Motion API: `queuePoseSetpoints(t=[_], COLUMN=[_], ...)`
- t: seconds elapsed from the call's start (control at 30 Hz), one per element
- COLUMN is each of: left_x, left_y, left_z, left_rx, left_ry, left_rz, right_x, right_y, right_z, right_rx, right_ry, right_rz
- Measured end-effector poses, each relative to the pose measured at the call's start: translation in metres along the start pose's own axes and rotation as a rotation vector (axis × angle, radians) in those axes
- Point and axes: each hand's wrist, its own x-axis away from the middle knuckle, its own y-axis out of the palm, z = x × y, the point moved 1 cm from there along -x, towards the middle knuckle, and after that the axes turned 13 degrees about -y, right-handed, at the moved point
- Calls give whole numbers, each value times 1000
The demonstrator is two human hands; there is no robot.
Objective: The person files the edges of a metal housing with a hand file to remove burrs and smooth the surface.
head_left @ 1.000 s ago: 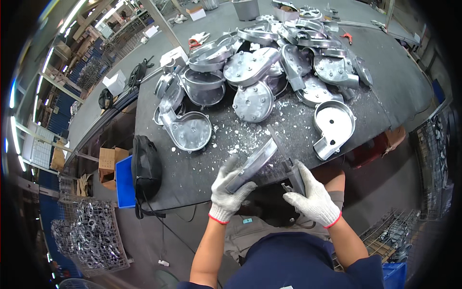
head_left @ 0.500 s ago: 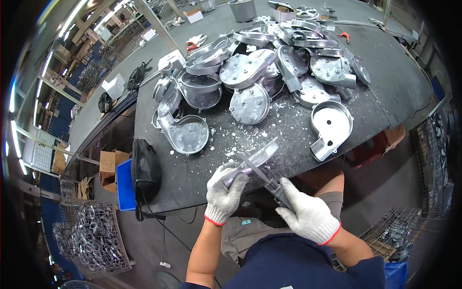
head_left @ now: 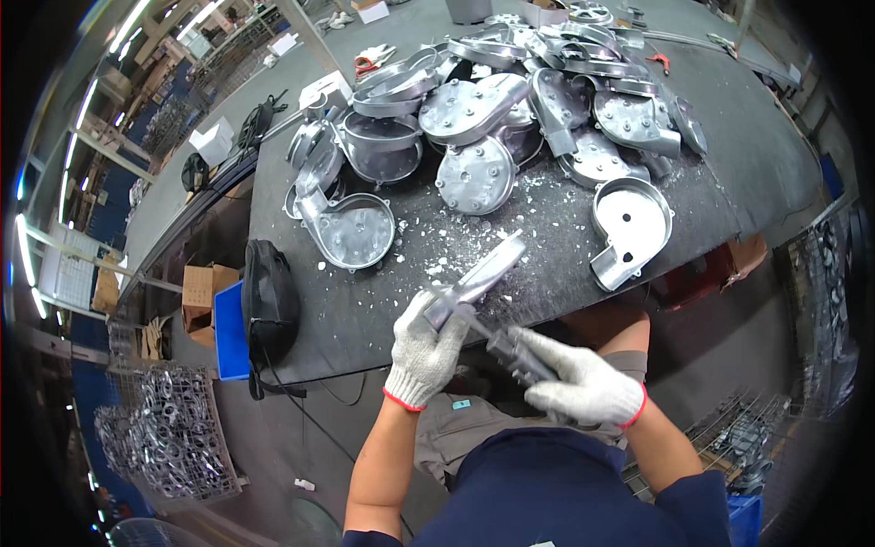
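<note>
Just beyond the near table edge, my gloved left hand (head_left: 421, 360) grips a silver metal blower housing (head_left: 493, 271) by its spout end. The housing is tilted edge-on, its round part pointing away to the right. My gloved right hand (head_left: 585, 378) is closed round the dark body of a hand tool (head_left: 516, 356) with a narrow flat blade. Its blurred blade crosses the housing's spout close to my left fingers; whether it touches cannot be told. Similar housings lie nearest on the table, one at left (head_left: 355, 232) and one at right (head_left: 631, 223).
A heap of housings (head_left: 474, 105) covers the middle of the dark table (head_left: 738, 173), with pale metal chips scattered before it. A black bag (head_left: 271, 296) hangs at the left edge beside a blue bin (head_left: 231, 333). Wire baskets of parts (head_left: 169, 433) stand on the floor.
The tool and my right hand have shifted slightly left, bringing the blade from the housing's middle toward its spout. The housing has tilted a little; the view has shifted slightly.
</note>
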Motion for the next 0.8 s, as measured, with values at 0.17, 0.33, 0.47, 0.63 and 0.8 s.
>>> queuePoseSetpoints(t=[0.17, 0.33, 0.47, 0.63, 0.8], left_x=[3, 2, -2, -7, -7], left_y=[-1, 2, 5, 7, 7], left_z=[13, 26, 22, 38, 26], left_rx=[-160, -201, -226, -291, -413], left_ry=[76, 130, 195, 91, 266], left_rz=[73, 91, 115, 56, 236], right_x=[12, 9, 8, 3, 19], right_y=[10, 5, 10, 18, 11], right_z=[23, 24, 14, 4, 4], right_rx=[-32, -182, -54, 59, -244], right_ry=[-146, -67, -87, -244, 7], right_rz=[-3, 87, 96, -31, -37])
